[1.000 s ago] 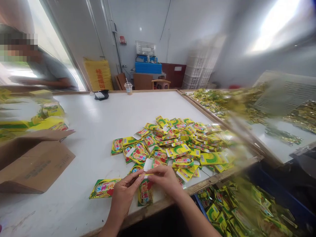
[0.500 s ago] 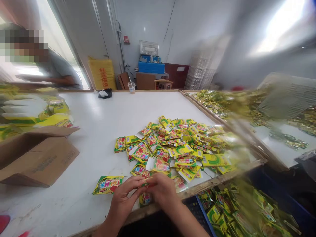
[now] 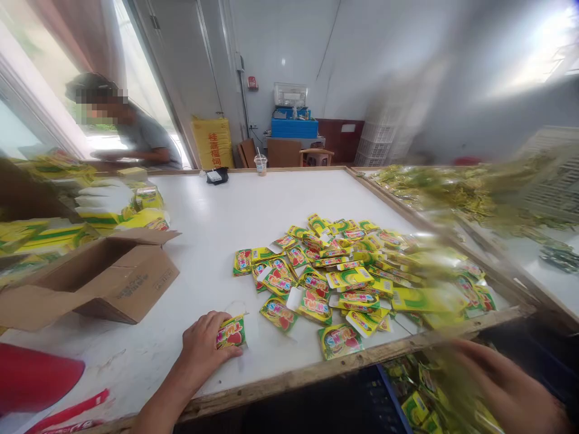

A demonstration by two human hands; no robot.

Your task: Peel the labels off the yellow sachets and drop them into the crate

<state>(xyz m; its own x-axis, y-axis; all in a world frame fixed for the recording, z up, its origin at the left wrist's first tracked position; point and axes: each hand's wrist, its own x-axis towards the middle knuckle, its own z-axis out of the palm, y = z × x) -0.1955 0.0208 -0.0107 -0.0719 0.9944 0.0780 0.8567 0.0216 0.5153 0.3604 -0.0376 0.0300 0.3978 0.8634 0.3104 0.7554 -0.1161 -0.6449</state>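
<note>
My left hand [image 3: 203,342] is closed around a small yellow-green candy box [image 3: 231,333] marked TWINS, on the white table [image 3: 181,208] near its front edge. The thumb is on the near side and the fingers lie over the left end. My right hand [image 3: 509,383] is out at the lower right, past the table edge, over a blue crate [image 3: 392,398] holding more such packs. Motion blur smears its fingers, so their grip does not show. Between the hands spreads a pile of printed boxes [image 3: 316,304], some with white end flaps open.
An open brown carton [image 3: 145,280] stands at left, beside stacked yellow boxes [image 3: 63,235]. A red object [image 3: 38,380] lies at the near left. A wooden rim [image 3: 362,358] edges the table. Foil packets [image 3: 407,184] cover the neighbouring table. A co-worker [image 3: 147,135] is at the far left.
My hands, together at the front edge before, have parted. The left moved left onto a box; the right swung right over the crate. The view has turned slightly left.
</note>
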